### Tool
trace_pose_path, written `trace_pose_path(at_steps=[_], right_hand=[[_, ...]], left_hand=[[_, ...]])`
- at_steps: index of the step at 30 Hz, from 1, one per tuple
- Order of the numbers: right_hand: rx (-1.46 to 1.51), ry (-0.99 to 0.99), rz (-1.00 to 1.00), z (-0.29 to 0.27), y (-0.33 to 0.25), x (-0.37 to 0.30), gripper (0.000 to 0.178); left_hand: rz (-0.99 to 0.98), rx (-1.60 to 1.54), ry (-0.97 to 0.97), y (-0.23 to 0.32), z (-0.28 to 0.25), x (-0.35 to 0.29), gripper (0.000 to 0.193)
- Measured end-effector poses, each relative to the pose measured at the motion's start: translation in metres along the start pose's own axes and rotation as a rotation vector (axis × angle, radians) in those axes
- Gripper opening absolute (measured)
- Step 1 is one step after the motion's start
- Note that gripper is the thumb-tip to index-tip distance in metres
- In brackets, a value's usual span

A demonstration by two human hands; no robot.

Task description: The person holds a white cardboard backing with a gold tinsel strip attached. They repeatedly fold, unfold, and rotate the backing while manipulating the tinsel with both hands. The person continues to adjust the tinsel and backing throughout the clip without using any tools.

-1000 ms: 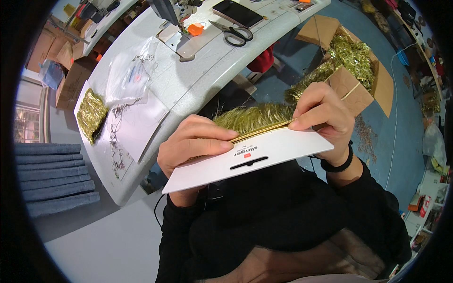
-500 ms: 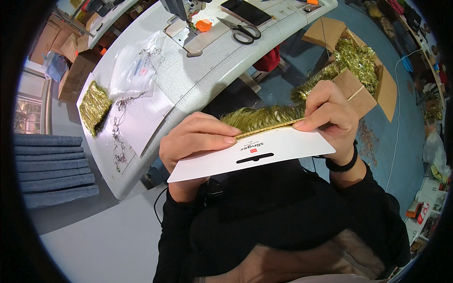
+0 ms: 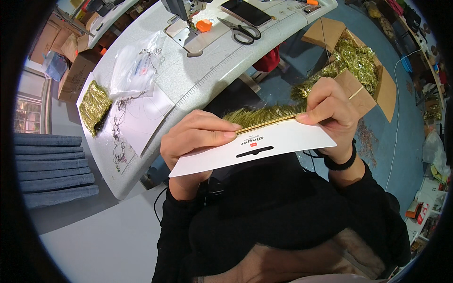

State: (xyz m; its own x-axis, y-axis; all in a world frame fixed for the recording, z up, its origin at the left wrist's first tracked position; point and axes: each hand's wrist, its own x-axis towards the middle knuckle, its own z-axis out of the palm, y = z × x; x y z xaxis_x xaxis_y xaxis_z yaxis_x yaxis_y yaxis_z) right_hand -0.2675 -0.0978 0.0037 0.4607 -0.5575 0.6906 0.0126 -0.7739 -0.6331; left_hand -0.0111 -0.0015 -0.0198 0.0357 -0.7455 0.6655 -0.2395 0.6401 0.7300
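A white hang card with a dark hanging slot is held up in front of my body by both hands. Along its far edge runs the gold band of a tinsel fringe, whose shiny strands spread out behind the card. My left hand is closed on the card's left part, thumb and fingers pinching the band's left end. My right hand pinches the right end of band and card together, its fingers curled. How the band meets the card's hidden side cannot be seen.
A sewing machine stands on the pale table, near black scissors and a phone. At left lie clear plastic bags and a gold tinsel bundle. An open cardboard box at right holds more gold tinsel.
The card has tilted slightly, its near edge rising a little. Less of the fringe shows behind it, and the band bows a bit more. Both hands keep their grip.
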Motion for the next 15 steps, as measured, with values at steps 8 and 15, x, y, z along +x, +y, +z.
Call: trace_pose_path(at_steps=[8, 15], right_hand=[[0.087, -0.023, 0.113, 0.0026, -0.0004, 0.0024, 0.022], [0.057, -0.109, 0.133, -0.0007, -0.0002, 0.0028, 0.019]], left_hand=[[0.025, 0.078, -0.014, 0.0012, 0.0004, -0.0002, 0.033], [0.049, 0.092, -0.018, 0.0013, -0.0007, 0.0003, 0.025]])
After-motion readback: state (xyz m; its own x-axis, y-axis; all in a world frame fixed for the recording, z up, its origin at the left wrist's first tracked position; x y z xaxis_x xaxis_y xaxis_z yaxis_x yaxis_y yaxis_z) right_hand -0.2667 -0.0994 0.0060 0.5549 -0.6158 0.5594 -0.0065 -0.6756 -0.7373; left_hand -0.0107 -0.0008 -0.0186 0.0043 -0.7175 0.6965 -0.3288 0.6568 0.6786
